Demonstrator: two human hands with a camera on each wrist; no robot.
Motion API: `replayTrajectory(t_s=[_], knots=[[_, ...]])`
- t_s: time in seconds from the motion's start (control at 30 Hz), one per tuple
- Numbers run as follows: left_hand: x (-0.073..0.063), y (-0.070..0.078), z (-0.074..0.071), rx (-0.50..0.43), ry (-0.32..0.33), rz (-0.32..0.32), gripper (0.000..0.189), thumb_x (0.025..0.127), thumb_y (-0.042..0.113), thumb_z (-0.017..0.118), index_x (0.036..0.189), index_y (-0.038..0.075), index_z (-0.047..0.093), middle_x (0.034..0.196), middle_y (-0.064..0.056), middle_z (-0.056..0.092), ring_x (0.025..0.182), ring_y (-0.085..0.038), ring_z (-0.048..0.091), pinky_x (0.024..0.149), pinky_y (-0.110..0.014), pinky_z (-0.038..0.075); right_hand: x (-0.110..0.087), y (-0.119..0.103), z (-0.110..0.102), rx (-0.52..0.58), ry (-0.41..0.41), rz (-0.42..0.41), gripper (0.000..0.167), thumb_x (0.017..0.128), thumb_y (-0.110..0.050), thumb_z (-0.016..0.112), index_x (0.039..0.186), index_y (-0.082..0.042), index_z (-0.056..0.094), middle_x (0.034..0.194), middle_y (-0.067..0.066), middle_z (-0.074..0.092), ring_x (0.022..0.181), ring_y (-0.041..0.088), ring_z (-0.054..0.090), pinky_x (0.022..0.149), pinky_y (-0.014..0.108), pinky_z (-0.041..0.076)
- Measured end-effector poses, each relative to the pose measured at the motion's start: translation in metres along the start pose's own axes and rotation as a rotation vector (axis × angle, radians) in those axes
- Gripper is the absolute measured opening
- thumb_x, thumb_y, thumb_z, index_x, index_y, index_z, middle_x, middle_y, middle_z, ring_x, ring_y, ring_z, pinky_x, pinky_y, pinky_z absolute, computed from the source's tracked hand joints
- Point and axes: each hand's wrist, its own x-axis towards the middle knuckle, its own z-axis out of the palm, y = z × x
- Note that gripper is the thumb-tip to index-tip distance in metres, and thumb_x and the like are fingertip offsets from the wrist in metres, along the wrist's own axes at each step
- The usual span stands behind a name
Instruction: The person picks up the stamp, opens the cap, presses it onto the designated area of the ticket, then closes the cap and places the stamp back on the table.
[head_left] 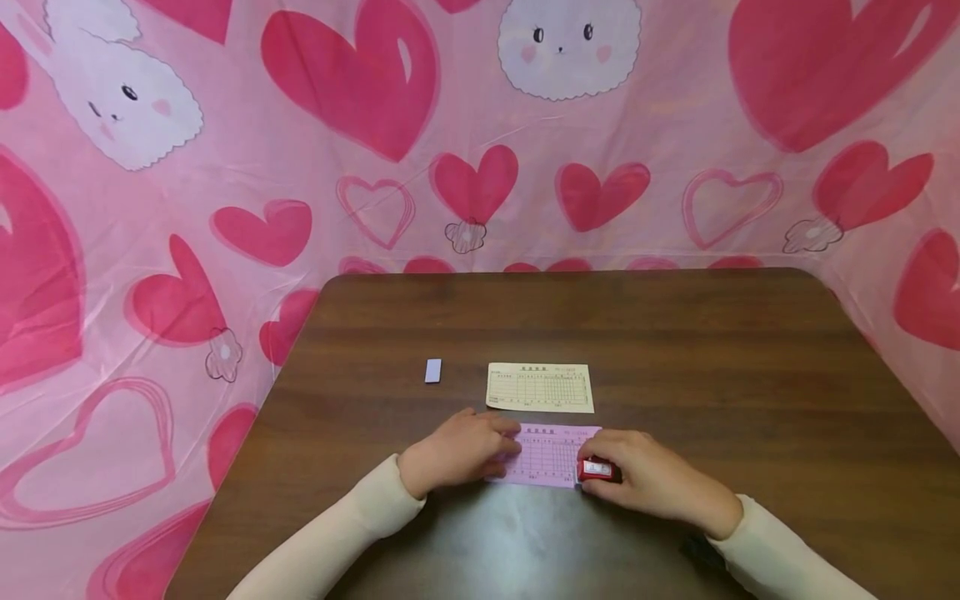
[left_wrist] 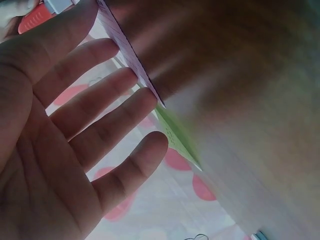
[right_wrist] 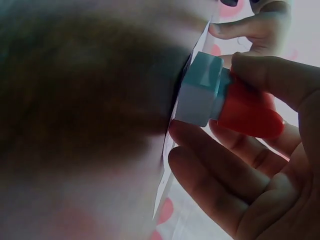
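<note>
A pink-purple printed form [head_left: 546, 458] lies on the table in front of me, ruled in columns. My left hand [head_left: 459, 450] rests on its left end with fairly straight fingers; in the left wrist view the fingertips [left_wrist: 145, 95] are right at the sheet's edge. With my right hand [head_left: 660, 482] I grip a red stamp [head_left: 597, 469] at the form's right end. Seen from the right wrist, thumb and fingers hold its red handle [right_wrist: 250, 112], and its pale grey base [right_wrist: 197, 95] stands against the paper. The stamp's printing face is hidden.
Just beyond the purple form lies a pale yellow form [head_left: 540, 390] of similar layout. Further left sits a small lilac rectangular piece [head_left: 432, 371]. Something dark [head_left: 703, 552] shows by my right sleeve. A pink heart-patterned cloth [head_left: 525, 125] hangs behind the brown table [head_left: 675, 317].
</note>
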Motion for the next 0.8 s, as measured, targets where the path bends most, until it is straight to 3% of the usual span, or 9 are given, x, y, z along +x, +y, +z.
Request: replayTrajectory(t_s=[0.37, 0.8], knots=[[-0.0023, -0.0011, 0.0002, 0.002, 0.032, 0.009, 0.029, 0.095, 0.032, 0.081, 0.122, 0.024, 0.079, 0.140, 0.000, 0.069, 0.127, -0.014, 0.065, 0.081, -0.033, 0.052, 0.0011, -0.0009, 0.0034, -0.085, 0.055, -0.052, 0.021, 0.085, -0.018, 0.089, 0.094, -0.025, 0.071, 0.090, -0.019, 0.060, 0.075, -0.001, 0.052, 0.064, 0.021, 0.048], [-0.0021, -0.0006, -0.0003, -0.021, 0.023, -0.015, 0.032, 0.094, 0.032, 0.083, 0.124, 0.022, 0.079, 0.139, 0.000, 0.069, 0.127, -0.014, 0.065, 0.080, -0.031, 0.051, 0.0016, -0.0030, 0.0028, -0.086, 0.038, -0.029, 0.019, 0.086, -0.019, 0.088, 0.093, -0.026, 0.072, 0.088, -0.019, 0.059, 0.073, -0.001, 0.051, 0.064, 0.021, 0.047]])
